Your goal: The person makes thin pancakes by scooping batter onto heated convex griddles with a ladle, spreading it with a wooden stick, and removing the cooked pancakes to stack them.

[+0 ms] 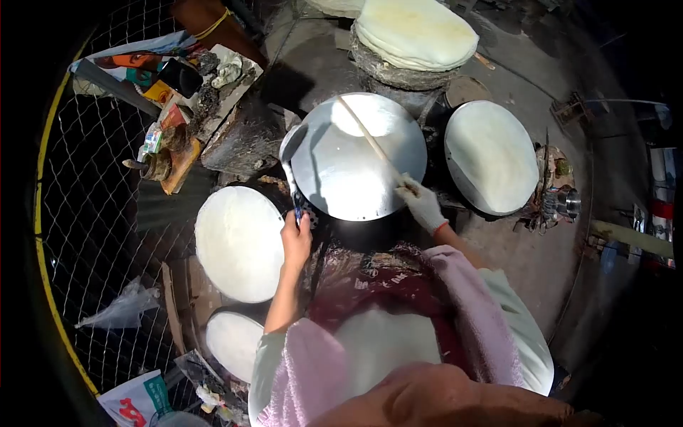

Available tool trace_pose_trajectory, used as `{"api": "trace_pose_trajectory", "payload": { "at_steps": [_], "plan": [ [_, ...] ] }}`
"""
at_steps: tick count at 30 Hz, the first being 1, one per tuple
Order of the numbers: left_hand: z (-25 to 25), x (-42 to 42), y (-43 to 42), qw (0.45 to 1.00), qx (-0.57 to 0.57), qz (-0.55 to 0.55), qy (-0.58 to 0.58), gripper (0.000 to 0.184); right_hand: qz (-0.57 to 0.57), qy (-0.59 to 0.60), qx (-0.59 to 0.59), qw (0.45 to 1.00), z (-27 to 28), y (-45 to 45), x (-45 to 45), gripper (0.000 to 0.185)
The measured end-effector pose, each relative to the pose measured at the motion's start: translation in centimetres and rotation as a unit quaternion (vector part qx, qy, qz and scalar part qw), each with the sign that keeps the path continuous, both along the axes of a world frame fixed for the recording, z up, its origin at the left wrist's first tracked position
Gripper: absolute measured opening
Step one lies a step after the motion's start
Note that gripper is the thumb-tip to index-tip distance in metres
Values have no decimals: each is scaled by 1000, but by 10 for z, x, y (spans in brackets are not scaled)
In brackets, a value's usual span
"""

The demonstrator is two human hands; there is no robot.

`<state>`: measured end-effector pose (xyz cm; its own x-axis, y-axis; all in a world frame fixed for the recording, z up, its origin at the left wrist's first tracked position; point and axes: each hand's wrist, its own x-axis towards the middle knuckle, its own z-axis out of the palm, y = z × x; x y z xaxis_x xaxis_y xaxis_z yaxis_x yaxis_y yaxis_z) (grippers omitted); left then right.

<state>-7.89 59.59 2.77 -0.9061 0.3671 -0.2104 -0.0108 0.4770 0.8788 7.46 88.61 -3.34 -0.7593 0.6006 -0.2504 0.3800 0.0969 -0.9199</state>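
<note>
Right in front of me is a round metal griddle (334,174) with a shiny, pale grey surface. My left hand (297,238), bare, is closed around the dark blue handle of a ladle (290,153). Whitish batter coats the ladle's edge, and it hangs over the griddle's left rim. My right hand (421,203), in a white glove, is closed on one end of a long wooden stick (370,139). The stick slants across the griddle toward its far rim. A shadow of the ladle falls on the metal.
Pale round sheets lie on a right griddle (491,158), a left griddle (240,244) and a lower-left one (235,345). Behind stands a stack of pale flatbreads (416,32). Wire fencing (92,213) runs along the left, near a cluttered ledge (228,92). A metal cup (567,204) sits right.
</note>
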Motion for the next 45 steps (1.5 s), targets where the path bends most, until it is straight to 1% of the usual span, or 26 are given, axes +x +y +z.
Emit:
{"api": "trace_pose_trajectory", "payload": {
  "at_steps": [1,2,4,5,7,10,12,13,14,16,17,19,22,24,25,26,28,29,32,33,36,38,39,40,42,45],
  "plan": [
    [12,-1,-1,1000,11,18,2,16,27,-71,115,990,25,21,-1,41],
    [22,5,-5,999,17,35,3,16,53,-122,124,983,49,38,2,44],
    [17,19,-22,998,38,57,0,13,-83,90,21,992,-40,68,24,46],
    [16,24,-29,997,45,66,-3,12,-79,62,-6,995,-37,70,19,42],
    [20,33,-33,994,43,96,-42,12,-22,-17,-122,992,-1,49,-4,38],
    [35,46,-35,982,62,147,-99,14,37,-59,-180,981,28,28,-27,37],
    [38,53,-36,974,90,169,-118,14,90,-38,-82,992,5,43,-21,39],
    [40,55,-36,973,93,176,-115,13,68,11,-34,997,-2,58,-13,38],
    [40,58,-37,973,85,182,-112,14,64,7,-18,998,-2,77,-9,38],
    [36,64,-41,973,68,194,-105,14,-48,82,-1,995,-14,98,-7,37],
    [31,66,-44,977,52,188,-91,14,7,22,-71,997,-16,106,-7,35],
    [19,68,-46,982,21,177,-62,15,57,-34,-155,986,5,82,-25,35],
    [32,73,-32,972,46,203,-108,16,131,-116,-225,959,24,68,-41,34],
    [32,75,-28,972,26,210,-102,17,159,-77,-174,969,14,73,-35,34],
    [30,76,-27,973,18,213,-93,17,190,-14,-135,973,-15,94,-30,34],
    [27,77,-26,973,9,216,-82,17,138,-1,-143,980,-3,106,-29,35],
    [20,81,-26,973,3,219,-65,17,51,25,-79,995,-1,136,-40,34],
    [21,83,-25,974,-1,219,-58,17,56,37,-145,987,-5,147,-49,34],
    [28,89,-13,964,19,245,-103,17,242,-40,-148,958,-11,137,-60,38],
    [28,92,-12,963,18,250,-103,17,222,-184,-204,936,40,118,-67,39],
    [29,95,-2,959,27,262,-108,15,273,-115,-111,949,8,109,-57,35],
    [36,98,4,953,45,274,-124,14,291,17,-64,954,-8,139,-54,34],
    [37,99,5,953,39,277,-116,14,243,8,-101,965,-21,157,-60,32],
    [37,102,7,953,33,281,-109,14,225,-4,-96,970,-22,175,-69,32],
    [39,107,9,950,30,291,-110,14,280,-56,-72,956,20,180,-93,34],
    [41,112,13,943,40,307,-125,14,331,-127,-120,927,31,152,-97,37]
  ]
}}
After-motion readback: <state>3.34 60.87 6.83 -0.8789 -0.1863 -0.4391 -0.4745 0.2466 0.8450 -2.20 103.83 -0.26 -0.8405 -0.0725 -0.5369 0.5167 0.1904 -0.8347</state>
